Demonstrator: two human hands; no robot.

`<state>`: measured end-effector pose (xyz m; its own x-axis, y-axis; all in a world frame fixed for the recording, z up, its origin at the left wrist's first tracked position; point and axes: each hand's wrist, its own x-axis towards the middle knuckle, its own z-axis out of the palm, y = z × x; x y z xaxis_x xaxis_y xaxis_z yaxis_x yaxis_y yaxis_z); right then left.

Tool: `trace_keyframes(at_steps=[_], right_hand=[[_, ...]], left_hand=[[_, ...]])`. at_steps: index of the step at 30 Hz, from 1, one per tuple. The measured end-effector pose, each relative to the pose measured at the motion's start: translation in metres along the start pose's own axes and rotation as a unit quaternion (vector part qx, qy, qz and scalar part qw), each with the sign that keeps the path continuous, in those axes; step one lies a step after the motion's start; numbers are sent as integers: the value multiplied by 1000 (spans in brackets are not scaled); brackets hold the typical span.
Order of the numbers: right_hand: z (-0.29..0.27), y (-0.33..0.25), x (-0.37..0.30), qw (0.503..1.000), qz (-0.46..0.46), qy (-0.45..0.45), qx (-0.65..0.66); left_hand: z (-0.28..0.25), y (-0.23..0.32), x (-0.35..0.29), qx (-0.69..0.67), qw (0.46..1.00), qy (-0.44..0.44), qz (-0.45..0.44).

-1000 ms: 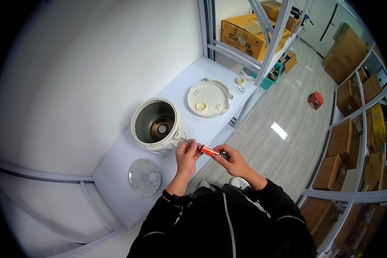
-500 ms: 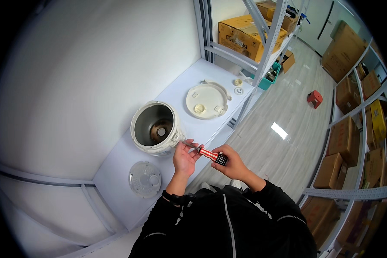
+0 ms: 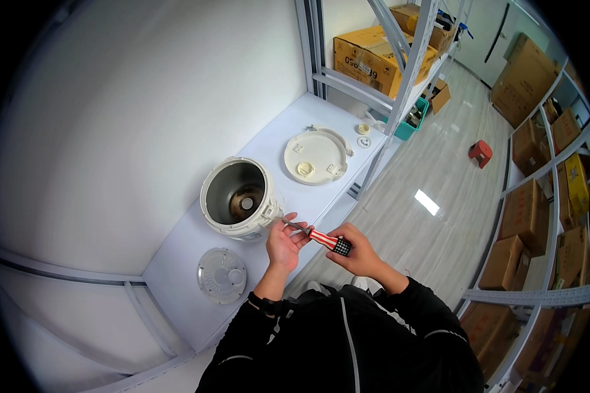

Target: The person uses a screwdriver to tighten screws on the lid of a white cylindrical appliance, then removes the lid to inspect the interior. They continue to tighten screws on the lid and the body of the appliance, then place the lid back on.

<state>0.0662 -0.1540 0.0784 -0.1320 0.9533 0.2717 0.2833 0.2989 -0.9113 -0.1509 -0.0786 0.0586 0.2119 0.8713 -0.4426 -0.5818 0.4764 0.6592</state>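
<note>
Fingers (image 3: 346,230) of the right hand (image 3: 360,253) close round the checked black-and-white end of a screwdriver (image 3: 324,239) with a red-and-white striped handle. The left hand (image 3: 284,249) lies palm up, fingers half curled, the metal shaft crossing them; whether they grip it, I cannot tell. The screwdriver slants from the right hand toward the near side of a white cooker body (image 3: 242,230); whether its tip touches is hidden.

The cooker body stands open on a pale table (image 3: 177,285). Its inside is grey, with a brown-stained bottom and a round metal piece (image 3: 246,204) at the centre. Beyond it lies a shallow white lid (image 3: 321,145), holding a small cream cup (image 3: 305,169). Just past the lid are another cream cup (image 3: 362,129) and a white disc (image 3: 364,141). Nearer the person rests a silvery round plate (image 3: 216,275). Below the table's far end, a teal bin (image 3: 405,133) holds dark objects, too small to identify.
</note>
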Motion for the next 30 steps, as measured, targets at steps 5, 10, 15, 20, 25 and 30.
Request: trace_keyframes(at_steps=[5, 10, 15, 20, 25, 30], right_hand=[[-10, 4, -2, 1000, -5, -2, -14], [-18, 2, -5, 1000, 11, -3, -12], [-29, 6, -6, 999, 11, 1, -39], [-39, 13, -6, 999, 32, -3, -44], [-54, 7, -2, 995, 59, 4, -81], [-82, 6, 6, 989, 102, -12, -107]], left_hand=[[7, -7, 0, 26, 999, 8, 27], [14, -10, 3, 28, 999, 12, 34], [4, -8, 14, 44, 999, -6, 17], [1, -9, 24, 85, 996, 0, 22], [0, -21, 41, 111, 994, 6, 13], [-4, -41, 69, 159, 985, 28, 59]])
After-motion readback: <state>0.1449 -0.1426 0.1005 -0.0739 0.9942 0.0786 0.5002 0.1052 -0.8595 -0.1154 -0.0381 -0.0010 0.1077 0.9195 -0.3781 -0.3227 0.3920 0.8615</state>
